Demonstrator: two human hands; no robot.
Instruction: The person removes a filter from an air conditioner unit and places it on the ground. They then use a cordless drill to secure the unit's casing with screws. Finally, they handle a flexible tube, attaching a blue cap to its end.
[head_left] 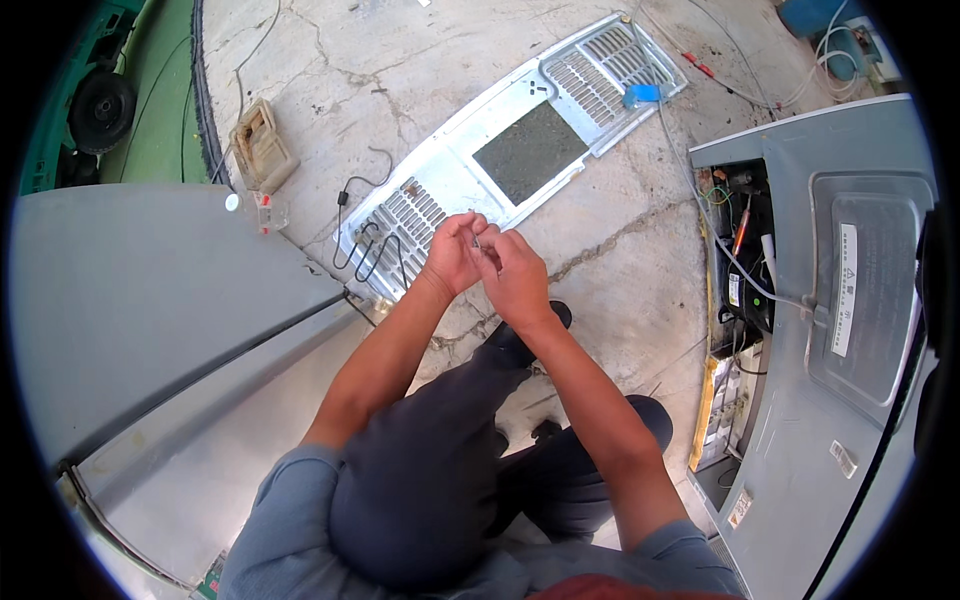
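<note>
Slotted panel [462, 160] taken as landmark: pale sheet metal, long with a gently bowed far edge, rows of slots at both ends, a dark, rough rectangle mid-length (opening or insert, cannot tell). Left hand [455, 258] and right hand [516, 275] meet above the panel's near edge, toward its left end. Both grips narrow, fingertips closed about a small thin piece [477, 243], metallic-looking, kind too small to tell. Bent dark tubing [378, 250] loops over the panel's left end; a smooth blue piece [642, 94] sits at its right end. Beyond the left end, a dingy beige tray [262, 148], rounded corners. Edges: grey cabinet [180, 290] left and nearer than the panel; open-backed grey appliance [790, 300] right of it, wiring exposed. Open room between the panel's near edge and the person's legs. Surface: concrete floor [630, 240], cracked, stained; green flooring [160, 90] far left of the panel.
</note>
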